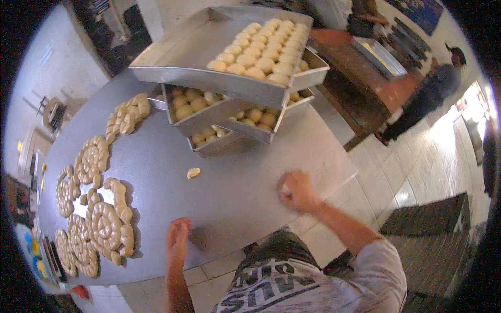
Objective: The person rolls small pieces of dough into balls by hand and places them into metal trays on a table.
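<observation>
My right hand (298,192) is over the right part of the metal-topped table (229,201), blurred by motion. Its fingers curl round a small pale spot, perhaps dough, mostly hidden by the hand. Near the table's front edge is my left hand (179,237), its fingers bent and a shadow on the table beside it. Blur hides whether those fingers are pressed together, and I see nothing in them. A small lump of dough (193,172) lies on the table between the hands and the stacked trays.
Deep metal trays (209,78) stand crookedly stacked at the back, with rows of dough balls (263,49) in the top one. Coils of dough pieces (107,225) cover the table's left side. A wooden table (349,78) and a person (430,96) are at the far right.
</observation>
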Demonstrator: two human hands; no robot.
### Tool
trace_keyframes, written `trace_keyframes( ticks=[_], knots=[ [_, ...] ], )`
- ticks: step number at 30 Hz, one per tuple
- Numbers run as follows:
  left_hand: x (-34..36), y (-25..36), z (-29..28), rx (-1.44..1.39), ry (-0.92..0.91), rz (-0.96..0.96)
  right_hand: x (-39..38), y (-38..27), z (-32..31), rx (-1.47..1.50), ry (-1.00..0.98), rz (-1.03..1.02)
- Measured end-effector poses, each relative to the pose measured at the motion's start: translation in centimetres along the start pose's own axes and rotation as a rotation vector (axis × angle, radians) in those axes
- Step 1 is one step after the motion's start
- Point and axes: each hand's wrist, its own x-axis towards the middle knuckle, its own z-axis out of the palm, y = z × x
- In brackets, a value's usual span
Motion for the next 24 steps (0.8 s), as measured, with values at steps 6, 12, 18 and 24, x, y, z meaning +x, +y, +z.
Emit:
trace_keyframes(
  ticks=[6,12,18,24],
  knots=[
    [0.8,0.9,4.7,0.198,-0.100,0.048,5.6,0.0,-0.3,-0.170,0.240,0.152],
    [4.4,1.3,6.8,0.392,-0.026,0.153,3.5,6.9,-2.9,-0.149,0.354,0.124],
    [8.8,0.8,11.9,0.637,0.011,0.524,0.2,5.7,-6.7,-0.007,0.134,-0.024],
    [9.1,0.8,15.5,0.825,0.206,0.542,9.7,12.3,-22.6,0.804,0.185,0.228]
  ],
)
